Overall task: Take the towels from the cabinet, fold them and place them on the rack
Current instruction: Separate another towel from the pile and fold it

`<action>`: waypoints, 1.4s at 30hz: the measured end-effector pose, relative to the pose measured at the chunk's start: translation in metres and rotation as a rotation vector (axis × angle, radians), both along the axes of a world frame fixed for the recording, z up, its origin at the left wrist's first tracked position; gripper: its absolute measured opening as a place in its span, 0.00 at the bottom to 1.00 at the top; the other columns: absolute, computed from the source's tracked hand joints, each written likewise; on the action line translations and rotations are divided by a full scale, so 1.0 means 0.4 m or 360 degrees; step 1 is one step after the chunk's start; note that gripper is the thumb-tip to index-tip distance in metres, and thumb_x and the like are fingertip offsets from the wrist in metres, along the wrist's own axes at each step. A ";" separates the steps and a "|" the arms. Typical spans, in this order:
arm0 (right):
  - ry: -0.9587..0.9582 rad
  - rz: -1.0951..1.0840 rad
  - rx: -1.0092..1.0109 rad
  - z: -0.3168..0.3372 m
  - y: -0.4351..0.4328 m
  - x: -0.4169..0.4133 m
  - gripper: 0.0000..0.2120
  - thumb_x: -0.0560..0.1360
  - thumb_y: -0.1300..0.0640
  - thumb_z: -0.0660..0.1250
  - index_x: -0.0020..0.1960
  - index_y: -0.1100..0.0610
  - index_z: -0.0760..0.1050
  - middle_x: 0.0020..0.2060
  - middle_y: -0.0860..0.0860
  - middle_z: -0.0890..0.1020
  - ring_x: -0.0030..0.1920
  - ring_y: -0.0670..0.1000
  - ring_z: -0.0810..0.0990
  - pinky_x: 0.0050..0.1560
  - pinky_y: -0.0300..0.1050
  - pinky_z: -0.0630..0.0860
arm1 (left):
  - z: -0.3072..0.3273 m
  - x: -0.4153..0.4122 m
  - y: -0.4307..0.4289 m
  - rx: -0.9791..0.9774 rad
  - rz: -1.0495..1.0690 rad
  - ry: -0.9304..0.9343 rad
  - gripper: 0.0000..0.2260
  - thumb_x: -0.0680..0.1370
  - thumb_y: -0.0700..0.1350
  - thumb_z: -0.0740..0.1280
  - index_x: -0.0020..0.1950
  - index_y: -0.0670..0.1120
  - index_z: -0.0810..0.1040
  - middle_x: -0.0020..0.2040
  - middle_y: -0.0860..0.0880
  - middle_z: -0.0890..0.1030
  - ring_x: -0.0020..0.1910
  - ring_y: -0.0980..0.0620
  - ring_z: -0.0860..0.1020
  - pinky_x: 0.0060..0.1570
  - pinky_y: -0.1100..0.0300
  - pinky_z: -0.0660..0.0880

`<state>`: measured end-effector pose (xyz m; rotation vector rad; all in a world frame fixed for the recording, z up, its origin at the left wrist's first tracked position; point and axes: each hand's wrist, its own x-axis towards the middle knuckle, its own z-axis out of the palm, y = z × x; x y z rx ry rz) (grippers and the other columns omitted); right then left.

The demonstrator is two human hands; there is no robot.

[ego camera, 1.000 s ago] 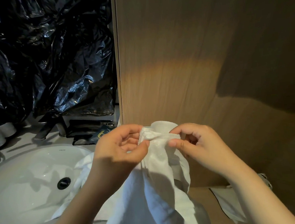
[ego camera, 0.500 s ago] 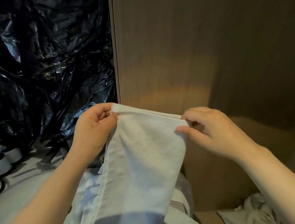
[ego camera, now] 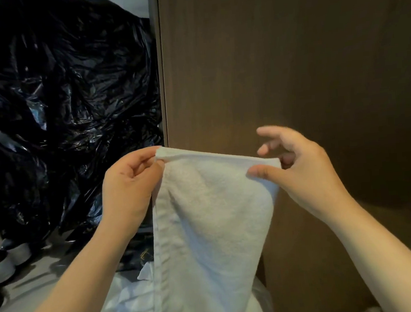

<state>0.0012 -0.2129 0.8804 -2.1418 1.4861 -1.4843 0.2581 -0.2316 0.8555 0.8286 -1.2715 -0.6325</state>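
Left hand [ego camera: 130, 187]: thumb and curled fingers pinch the white towel [ego camera: 212, 217] at its upper left corner.
Right hand [ego camera: 305, 172]: thumb and one finger pinch the upper right corner; the other fingers spread loosely.
Towel: hangs taut between both hands, in front of a wooden cabinet panel [ego camera: 278, 62].
Backdrop: black plastic sheeting [ego camera: 58, 106] at left.

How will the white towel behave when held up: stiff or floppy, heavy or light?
Probably floppy: the towel hangs limp in soft folds below the left hand and right hand. Likely light, since fingertip pinches alone hold it up.

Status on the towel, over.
Left hand pinches towel at top left corner. Right hand pinches the right corner. Towel hangs between them, nothing in the way.
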 end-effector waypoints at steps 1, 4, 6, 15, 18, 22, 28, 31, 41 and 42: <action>0.0013 0.0040 0.0084 0.002 0.001 -0.011 0.29 0.63 0.40 0.75 0.63 0.38 0.72 0.45 0.37 0.82 0.50 0.35 0.79 0.45 0.29 0.74 | 0.003 -0.004 0.003 -0.0010 -0.0014 0.0002 0.09 0.77 0.38 0.68 0.50 0.52 0.82 0.42 0.53 0.86 0.40 0.58 0.83 0.40 0.65 0.80; 0.0126 0.0148 0.0231 0.010 0.012 -0.036 0.24 0.63 0.35 0.72 0.57 0.38 0.76 0.40 0.39 0.84 0.45 0.38 0.83 0.43 0.31 0.74 | 0.014 -0.020 0.010 -0.0043 -0.0098 0.0015 0.08 0.75 0.39 0.70 0.51 0.49 0.83 0.44 0.51 0.86 0.42 0.55 0.84 0.42 0.64 0.81; 0.0256 0.0144 0.0223 0.015 0.020 -0.037 0.21 0.64 0.33 0.70 0.55 0.36 0.77 0.39 0.39 0.84 0.44 0.39 0.82 0.39 0.31 0.76 | 0.022 -0.036 0.011 -0.0065 -0.0173 0.0024 0.08 0.75 0.37 0.70 0.53 0.44 0.82 0.44 0.49 0.86 0.43 0.54 0.84 0.42 0.65 0.80; 0.0253 0.0320 0.0174 0.028 0.024 0.048 0.07 0.77 0.45 0.67 0.51 0.44 0.82 0.41 0.41 0.83 0.44 0.43 0.81 0.44 0.43 0.79 | 0.036 -0.114 0.023 -0.0144 -0.0338 0.0004 0.08 0.72 0.34 0.73 0.47 0.44 0.79 0.39 0.46 0.84 0.37 0.51 0.82 0.41 0.59 0.80; 0.0203 0.0277 0.0105 0.021 0.025 0.059 0.10 0.78 0.46 0.66 0.43 0.50 0.80 0.35 0.45 0.79 0.36 0.44 0.76 0.36 0.41 0.71 | 0.022 -0.120 0.025 -0.0128 -0.0365 -0.0069 0.06 0.72 0.38 0.73 0.47 0.46 0.80 0.41 0.45 0.84 0.39 0.48 0.82 0.43 0.56 0.80; 0.0122 0.0207 0.0046 0.012 0.027 0.057 0.13 0.79 0.48 0.64 0.40 0.53 0.77 0.33 0.48 0.77 0.35 0.48 0.75 0.36 0.41 0.70 | -0.029 -0.090 0.019 -0.0054 -0.0399 -0.0284 0.06 0.70 0.44 0.75 0.44 0.49 0.81 0.42 0.51 0.83 0.39 0.55 0.81 0.41 0.65 0.77; 0.0090 0.0190 0.0040 0.024 0.028 0.036 0.14 0.78 0.46 0.64 0.40 0.54 0.76 0.33 0.51 0.76 0.34 0.50 0.73 0.33 0.37 0.68 | -0.119 -0.094 0.032 0.0155 -0.0570 -0.0375 0.09 0.67 0.52 0.75 0.43 0.50 0.84 0.42 0.48 0.85 0.41 0.51 0.83 0.43 0.61 0.79; 0.0074 0.0181 0.0056 0.019 0.029 0.033 0.14 0.79 0.46 0.64 0.40 0.54 0.76 0.34 0.51 0.76 0.35 0.51 0.73 0.34 0.36 0.69 | -0.142 -0.109 0.036 0.0034 -0.0441 -0.0551 0.12 0.74 0.54 0.71 0.45 0.45 0.85 0.45 0.48 0.84 0.46 0.52 0.82 0.48 0.55 0.79; 0.0152 0.0133 0.0127 0.017 0.038 0.029 0.14 0.77 0.40 0.63 0.42 0.48 0.78 0.36 0.42 0.80 0.40 0.43 0.79 0.38 0.37 0.74 | -0.190 -0.160 0.040 -0.0210 -0.0162 -0.0809 0.19 0.82 0.50 0.53 0.40 0.39 0.74 0.39 0.50 0.75 0.41 0.52 0.74 0.41 0.58 0.71; 0.0158 0.0130 0.0128 0.019 0.038 0.027 0.13 0.77 0.40 0.63 0.42 0.47 0.79 0.37 0.41 0.80 0.42 0.44 0.80 0.40 0.37 0.76 | -0.190 -0.162 0.041 -0.0222 -0.0186 -0.0802 0.19 0.82 0.50 0.53 0.39 0.40 0.73 0.39 0.51 0.74 0.40 0.52 0.74 0.40 0.59 0.71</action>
